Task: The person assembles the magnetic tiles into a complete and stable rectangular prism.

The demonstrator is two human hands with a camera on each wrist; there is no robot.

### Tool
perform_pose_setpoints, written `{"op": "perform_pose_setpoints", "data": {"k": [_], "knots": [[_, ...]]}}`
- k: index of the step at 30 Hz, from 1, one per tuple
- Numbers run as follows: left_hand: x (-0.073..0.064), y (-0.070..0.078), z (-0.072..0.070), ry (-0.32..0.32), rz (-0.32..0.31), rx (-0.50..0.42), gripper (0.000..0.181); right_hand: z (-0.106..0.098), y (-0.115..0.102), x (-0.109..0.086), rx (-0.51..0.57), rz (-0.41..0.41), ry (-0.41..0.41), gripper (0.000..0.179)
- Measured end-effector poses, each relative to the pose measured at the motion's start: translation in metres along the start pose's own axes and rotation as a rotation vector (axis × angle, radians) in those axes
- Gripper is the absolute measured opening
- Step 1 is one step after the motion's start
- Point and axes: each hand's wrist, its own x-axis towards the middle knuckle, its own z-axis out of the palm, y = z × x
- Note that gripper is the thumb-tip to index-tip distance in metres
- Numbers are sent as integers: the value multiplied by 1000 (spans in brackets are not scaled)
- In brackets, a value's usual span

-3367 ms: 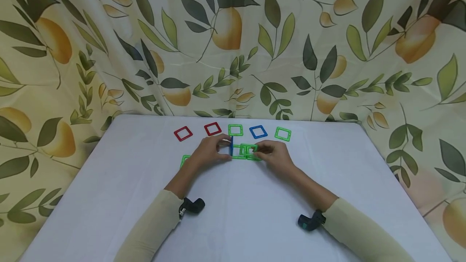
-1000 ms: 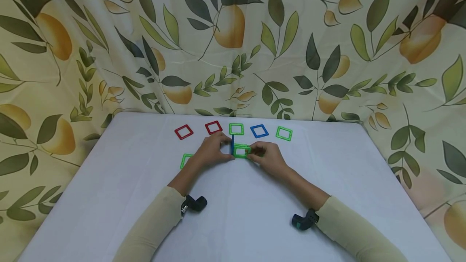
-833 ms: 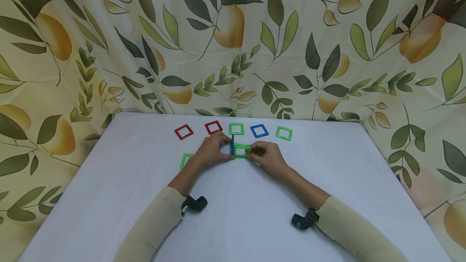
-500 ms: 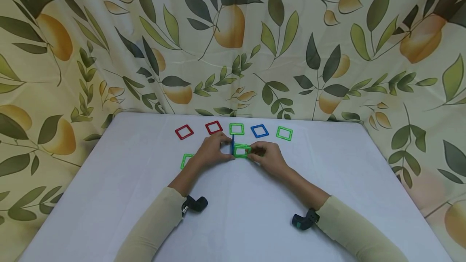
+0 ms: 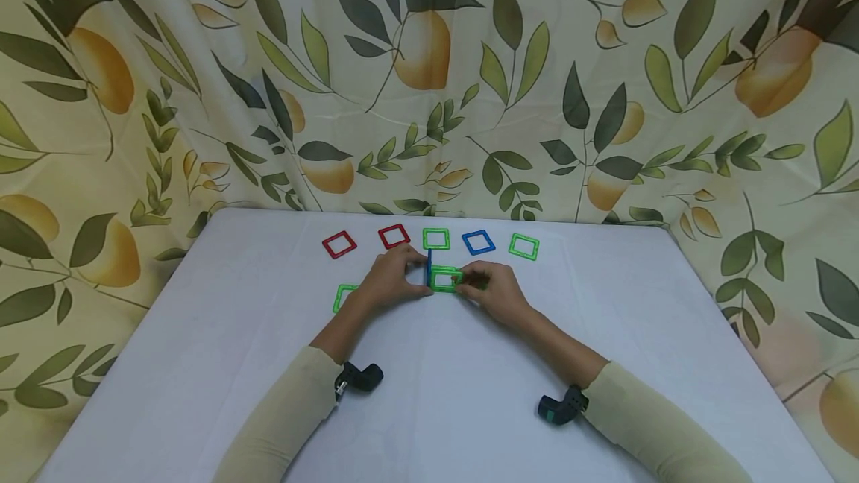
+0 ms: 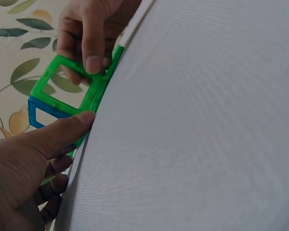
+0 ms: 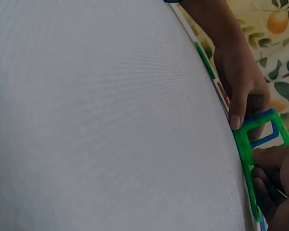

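Observation:
My left hand [image 5: 391, 276] holds a blue square magnetic tile [image 5: 429, 267] upright, thumb at its lower near edge and fingers at the far side. My right hand [image 5: 498, 292] pinches the right side of a green square magnetic tile [image 6: 42, 85], which stands upright and meets the blue one at a corner. Beneath them a second green tile [image 6: 114, 61] lies flat on the cloth, seen nearly edge-on in both wrist views. In the left wrist view, the left thumb touches the tiles' lower corner. Fingers partly hide the joins.
Along the table's far side lie two red tiles [image 5: 339, 244] [image 5: 394, 236], a green tile [image 5: 436, 238], a blue tile [image 5: 479, 242] and another green tile [image 5: 523, 246]. One more green tile [image 5: 344, 295] is partly behind the left forearm. A patterned curtain [image 5: 429, 133] hangs behind the white table [image 5: 429, 393].
Since the oldest frame, my right hand has moved left, bringing its green tile against the blue one. Over the last second both hands have stayed still.

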Motion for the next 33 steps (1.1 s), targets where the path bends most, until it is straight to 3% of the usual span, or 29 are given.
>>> {"op": "perform_pose_setpoints", "data": {"k": [7,14,24,33], "knots": [[-1,0,-1,-3,-1,-16,62,-9,2,0,-18,27,16,22],[-2,1,-3,-16,-12,-36,64,-33,12,4,-2,92,127,18],[0,0,-4,-39,-11,-38,63,-61,42,9,-120,202,261,30],[-1,-1,-2,-38,-15,-38,63,-78,59,11,-247,284,313,51]]}}
